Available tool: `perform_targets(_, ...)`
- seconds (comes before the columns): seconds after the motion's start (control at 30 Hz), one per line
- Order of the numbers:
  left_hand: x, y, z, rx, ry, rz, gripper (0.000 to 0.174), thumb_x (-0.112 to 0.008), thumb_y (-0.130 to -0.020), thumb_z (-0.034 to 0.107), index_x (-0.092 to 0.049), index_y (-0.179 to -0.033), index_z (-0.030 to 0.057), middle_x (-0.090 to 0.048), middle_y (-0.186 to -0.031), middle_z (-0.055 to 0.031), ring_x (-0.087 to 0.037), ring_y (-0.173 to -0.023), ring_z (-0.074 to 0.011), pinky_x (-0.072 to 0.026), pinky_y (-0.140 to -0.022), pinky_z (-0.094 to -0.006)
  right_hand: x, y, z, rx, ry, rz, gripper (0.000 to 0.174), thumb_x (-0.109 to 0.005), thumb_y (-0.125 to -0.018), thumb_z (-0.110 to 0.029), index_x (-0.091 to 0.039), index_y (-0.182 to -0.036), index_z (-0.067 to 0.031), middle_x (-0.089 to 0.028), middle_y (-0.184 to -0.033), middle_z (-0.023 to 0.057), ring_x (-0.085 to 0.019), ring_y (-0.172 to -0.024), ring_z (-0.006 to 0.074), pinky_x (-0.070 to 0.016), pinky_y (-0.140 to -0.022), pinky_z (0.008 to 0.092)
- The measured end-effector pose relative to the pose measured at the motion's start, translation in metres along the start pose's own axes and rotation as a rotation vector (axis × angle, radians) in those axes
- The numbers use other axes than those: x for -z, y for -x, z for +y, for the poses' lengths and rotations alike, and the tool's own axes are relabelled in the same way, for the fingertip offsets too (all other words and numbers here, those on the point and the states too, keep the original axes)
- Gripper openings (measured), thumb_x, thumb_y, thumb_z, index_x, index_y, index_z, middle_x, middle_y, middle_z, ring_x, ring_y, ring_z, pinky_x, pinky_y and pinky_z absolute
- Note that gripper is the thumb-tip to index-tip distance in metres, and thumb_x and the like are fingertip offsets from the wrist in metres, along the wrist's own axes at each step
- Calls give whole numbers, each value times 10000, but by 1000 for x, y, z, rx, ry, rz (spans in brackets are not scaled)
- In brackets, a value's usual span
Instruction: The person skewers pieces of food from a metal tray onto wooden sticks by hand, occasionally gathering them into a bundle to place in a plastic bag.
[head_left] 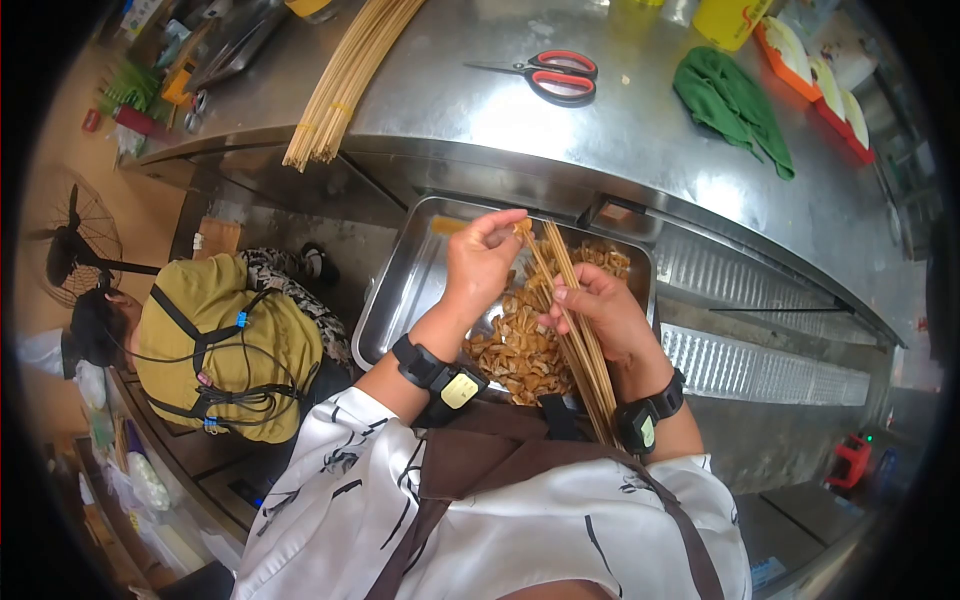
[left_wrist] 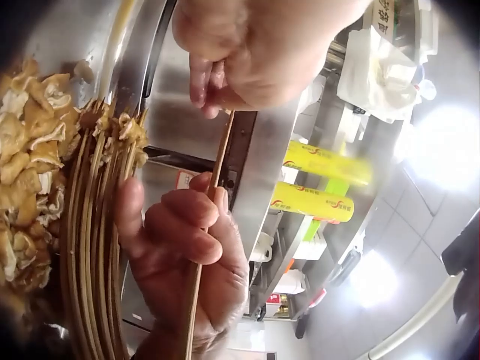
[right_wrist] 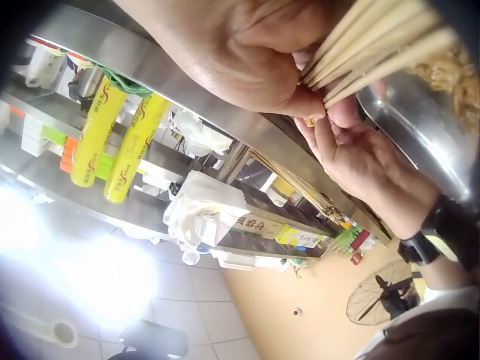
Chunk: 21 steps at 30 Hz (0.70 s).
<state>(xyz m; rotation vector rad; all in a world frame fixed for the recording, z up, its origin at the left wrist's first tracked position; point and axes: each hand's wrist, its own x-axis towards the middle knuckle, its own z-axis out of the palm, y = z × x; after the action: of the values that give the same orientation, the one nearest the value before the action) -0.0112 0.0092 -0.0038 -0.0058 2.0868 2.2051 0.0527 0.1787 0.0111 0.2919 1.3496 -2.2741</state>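
Note:
My left hand (head_left: 483, 262) is over the steel tray, its thumb and fingertips pinching a small yellowish-brown meat piece (head_left: 523, 228) at the tip of one bamboo skewer (left_wrist: 202, 289). My right hand (head_left: 608, 312) holds that skewer along with a bundle of skewers (head_left: 590, 365) slanting down toward my apron. In the left wrist view, several bundled skewers carry meat pieces (left_wrist: 129, 133) at their tips, beside the right hand's fingers. Below both hands lies a heap of cut, curled meat pieces (head_left: 520, 355). The pinched piece is mostly hidden by fingers in the left wrist view.
The steel tray (head_left: 375, 320) sits below a metal counter (head_left: 450, 100). On the counter lie a skewer bundle (head_left: 345, 85), red-and-black scissors (head_left: 560, 78) and a green cloth (head_left: 728, 105). Another person (head_left: 225, 345) bends at the left, near a fan (head_left: 75, 235).

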Motion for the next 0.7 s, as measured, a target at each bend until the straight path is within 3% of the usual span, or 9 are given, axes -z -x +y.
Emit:
perform_targets(0.17,3,-1,10,19,149,-72,251,-546,-831,-17,-584,-1078,-44,-652,-919,-123,-639,-836,-163,-516,-739,-266,-1,0,0,-4,12,6,133,-575,-868,-106,-533,-956,-17,-607,-733,70,-610,-623,132,-490,-560,225)
perform_targets(0.23,2,-3,12,150,236,-50,266,-588,-834,7,-569,-1093,-49,-634,-971,-132,-640,-856,-208,-527,-794,-319,-1,0,0,-8,13,9,132,-574,-868,-105,-532,-956,-16,-606,-734,68,-610,-624,132,-490,-560,224)
perform_targets(0.43,8,-8,18,414,487,-102,270,-595,-851,54,-552,-1088,-67,-613,-1005,-144,-616,-935,-245,-492,-874,-360,0,0,-1,-16,-9,-5,130,-577,-863,-96,-531,-955,-17,-602,-747,70,-615,-636,140,-495,-565,228)
perform_targets(0.7,8,-13,11,429,581,-88,249,-607,-856,78,-552,-1058,-56,-604,-981,-117,-610,-937,-238,-487,-883,-353,-2,1,-3,-36,-28,-4,126,-582,-866,-92,-530,-953,-17,-587,-750,60,-629,-686,153,-499,-555,217)
